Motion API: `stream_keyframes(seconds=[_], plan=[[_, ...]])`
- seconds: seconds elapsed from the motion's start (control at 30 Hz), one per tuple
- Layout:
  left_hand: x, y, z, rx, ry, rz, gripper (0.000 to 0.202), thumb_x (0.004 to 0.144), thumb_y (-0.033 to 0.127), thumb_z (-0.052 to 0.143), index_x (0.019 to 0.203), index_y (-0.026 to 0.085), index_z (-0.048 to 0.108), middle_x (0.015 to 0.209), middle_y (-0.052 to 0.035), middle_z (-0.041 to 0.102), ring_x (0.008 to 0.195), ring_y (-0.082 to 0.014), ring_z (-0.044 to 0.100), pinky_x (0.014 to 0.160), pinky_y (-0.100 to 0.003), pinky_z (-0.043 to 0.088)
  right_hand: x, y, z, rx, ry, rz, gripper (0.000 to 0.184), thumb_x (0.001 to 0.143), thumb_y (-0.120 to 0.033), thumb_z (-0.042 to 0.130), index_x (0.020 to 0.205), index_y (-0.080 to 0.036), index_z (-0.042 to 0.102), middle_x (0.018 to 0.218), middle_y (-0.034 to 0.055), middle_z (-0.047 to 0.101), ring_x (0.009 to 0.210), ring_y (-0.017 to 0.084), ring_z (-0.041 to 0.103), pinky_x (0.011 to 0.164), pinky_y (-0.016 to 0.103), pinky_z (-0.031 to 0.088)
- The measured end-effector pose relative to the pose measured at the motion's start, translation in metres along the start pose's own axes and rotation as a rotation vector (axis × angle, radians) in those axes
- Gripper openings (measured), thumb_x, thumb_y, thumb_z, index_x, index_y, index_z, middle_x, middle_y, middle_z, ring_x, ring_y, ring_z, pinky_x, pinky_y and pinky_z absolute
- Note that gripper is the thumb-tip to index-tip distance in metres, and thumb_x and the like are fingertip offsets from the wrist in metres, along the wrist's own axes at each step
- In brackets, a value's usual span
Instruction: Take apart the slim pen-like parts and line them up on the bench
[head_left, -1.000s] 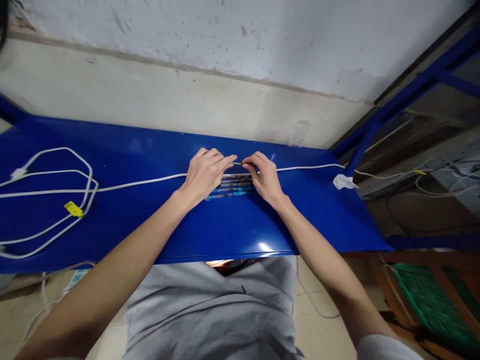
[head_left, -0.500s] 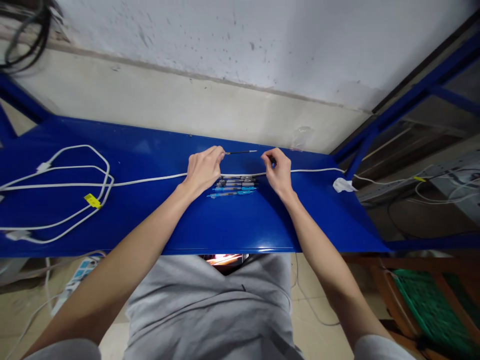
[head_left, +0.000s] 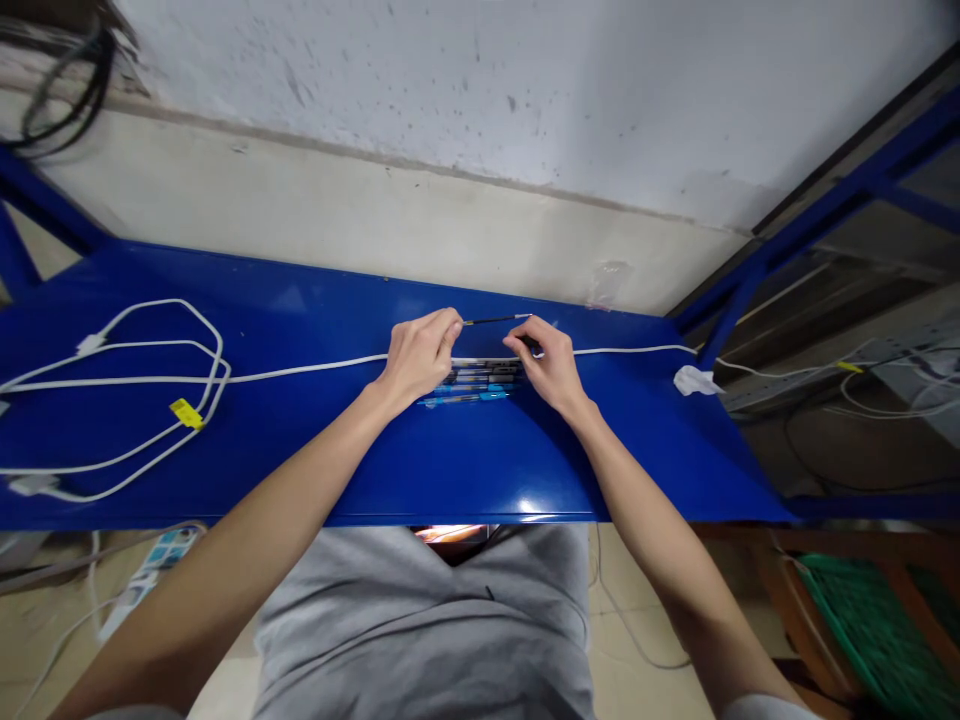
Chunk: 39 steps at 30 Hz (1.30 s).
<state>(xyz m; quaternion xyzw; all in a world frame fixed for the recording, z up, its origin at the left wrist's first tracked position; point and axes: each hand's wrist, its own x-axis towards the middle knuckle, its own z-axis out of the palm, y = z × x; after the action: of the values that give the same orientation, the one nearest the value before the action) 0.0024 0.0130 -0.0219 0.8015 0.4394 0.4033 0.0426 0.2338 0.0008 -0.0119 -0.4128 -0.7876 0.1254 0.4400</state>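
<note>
My left hand (head_left: 421,355) is closed, its thumb and fingers pinching one end of a thin dark pen refill (head_left: 491,320). The refill points right, its pale tip reaching the fingers of my right hand (head_left: 551,362). That hand is curled shut around something small and dark, mostly hidden by the fingers. Below and between both hands, several pens (head_left: 476,384) lie side by side on the blue shelf (head_left: 465,470), some with light-blue parts. A white cable (head_left: 322,367) runs behind the pens and passes under both hands.
Loops of white cable with a yellow tag (head_left: 186,413) lie at the left. A crumpled white tissue (head_left: 696,381) sits by the right frame post. The wall (head_left: 450,220) rises behind the shelf. A power strip (head_left: 150,580) is below left; a green mesh item (head_left: 877,620) is low right.
My left hand has moved slightly right with the refill. My right hand has shifted a little left, so its fingers now meet the refill's tip. The whole view has dropped slightly.
</note>
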Motion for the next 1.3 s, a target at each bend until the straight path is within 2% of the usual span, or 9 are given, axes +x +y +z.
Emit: stream_keyframes(seconds=[0.17, 0.3, 0.5, 0.7, 0.83, 0.93, 1.07, 1.17, 1.3], plan=[[0.001, -0.006, 0.0, -0.03, 0.041, 0.002, 0.033, 0.104, 0.03, 0.038, 0.088, 0.019, 0.065, 0.079, -0.0034, 0.067, 0.072, -0.0181, 0.059, 0.067, -0.031, 0.038, 0.001, 0.004, -0.007, 0.112, -0.027, 0.005, 0.03, 0.099, -0.047, 0.062, 0.089, -0.02, 0.07, 0.087, 0.0038, 0.066, 0.078, 0.017, 0.06, 0.071, 0.03, 0.046], [0.001, -0.008, -0.001, -0.019, 0.056, -0.031, 0.033, 0.103, 0.03, 0.039, 0.085, 0.019, 0.064, 0.075, -0.0031, 0.065, 0.069, -0.0181, 0.058, 0.065, -0.03, 0.037, -0.001, 0.003, -0.006, 0.183, -0.21, -0.028, 0.03, 0.099, -0.047, 0.061, 0.099, -0.02, 0.074, 0.097, 0.007, 0.07, 0.09, 0.019, 0.064, 0.082, 0.033, 0.051], [0.001, -0.008, -0.001, -0.035, 0.063, -0.031, 0.031, 0.103, 0.031, 0.04, 0.086, 0.021, 0.064, 0.075, -0.0029, 0.066, 0.069, -0.0181, 0.058, 0.065, -0.031, 0.037, -0.02, -0.018, -0.004, 0.225, -0.5, -0.006, 0.016, 0.099, -0.026, 0.063, 0.11, -0.019, 0.073, 0.101, 0.0077, 0.073, 0.089, 0.019, 0.068, 0.083, 0.033, 0.052], [0.002, -0.006, -0.001, -0.058, 0.056, -0.005, 0.029, 0.102, 0.028, 0.04, 0.086, 0.021, 0.063, 0.075, -0.0022, 0.065, 0.069, -0.018, 0.058, 0.066, -0.032, 0.038, -0.037, -0.037, -0.008, 0.161, -0.632, -0.026, 0.013, 0.099, -0.014, 0.058, 0.101, -0.02, 0.069, 0.097, 0.0058, 0.072, 0.089, 0.02, 0.067, 0.085, 0.034, 0.052], [0.001, -0.003, -0.001, -0.099, 0.043, 0.024, 0.029, 0.102, 0.028, 0.04, 0.086, 0.021, 0.062, 0.075, -0.0021, 0.064, 0.069, -0.0179, 0.058, 0.067, -0.032, 0.039, -0.048, -0.042, -0.007, 0.183, -0.482, 0.069, 0.01, 0.102, -0.02, 0.055, 0.104, -0.02, 0.065, 0.097, 0.0055, 0.069, 0.088, 0.019, 0.065, 0.083, 0.033, 0.051], [0.001, 0.001, 0.0, -0.154, 0.028, 0.059, 0.03, 0.104, 0.031, 0.038, 0.086, 0.021, 0.061, 0.075, -0.0024, 0.063, 0.068, -0.0175, 0.057, 0.068, -0.031, 0.04, -0.052, -0.048, -0.005, 0.253, -0.256, 0.128, 0.012, 0.101, -0.032, 0.058, 0.102, -0.021, 0.063, 0.099, 0.0066, 0.066, 0.091, 0.02, 0.064, 0.082, 0.034, 0.052], [0.001, 0.01, 0.001, -0.236, 0.011, 0.096, 0.032, 0.106, 0.034, 0.035, 0.087, 0.02, 0.058, 0.075, -0.0026, 0.06, 0.068, -0.017, 0.056, 0.069, -0.031, 0.042, -0.044, -0.06, 0.0, 0.244, 0.095, 0.111, 0.017, 0.1, -0.04, 0.059, 0.099, -0.023, 0.062, 0.129, 0.012, 0.058, 0.11, 0.025, 0.063, 0.087, 0.04, 0.056], [0.001, 0.021, 0.002, -0.282, 0.008, 0.099, 0.033, 0.106, 0.037, 0.035, 0.087, 0.02, 0.056, 0.074, -0.0026, 0.06, 0.067, -0.0165, 0.055, 0.069, -0.03, 0.043, -0.033, -0.064, 0.006, 0.18, 0.181, 0.1, 0.018, 0.102, -0.041, 0.055, 0.102, -0.024, 0.061, 0.139, 0.0125, 0.055, 0.118, 0.027, 0.061, 0.089, 0.043, 0.057], [0.0, 0.036, 0.005, -0.362, -0.001, 0.098, 0.035, 0.107, 0.037, 0.036, 0.087, 0.019, 0.06, 0.077, -0.0037, 0.064, 0.07, -0.0158, 0.058, 0.071, -0.03, 0.045, -0.022, -0.058, 0.011, 0.129, 0.251, 0.062, 0.019, 0.104, -0.041, 0.05, 0.105, -0.024, 0.059, 0.121, 0.0111, 0.064, 0.117, 0.025, 0.063, 0.093, 0.041, 0.056]])
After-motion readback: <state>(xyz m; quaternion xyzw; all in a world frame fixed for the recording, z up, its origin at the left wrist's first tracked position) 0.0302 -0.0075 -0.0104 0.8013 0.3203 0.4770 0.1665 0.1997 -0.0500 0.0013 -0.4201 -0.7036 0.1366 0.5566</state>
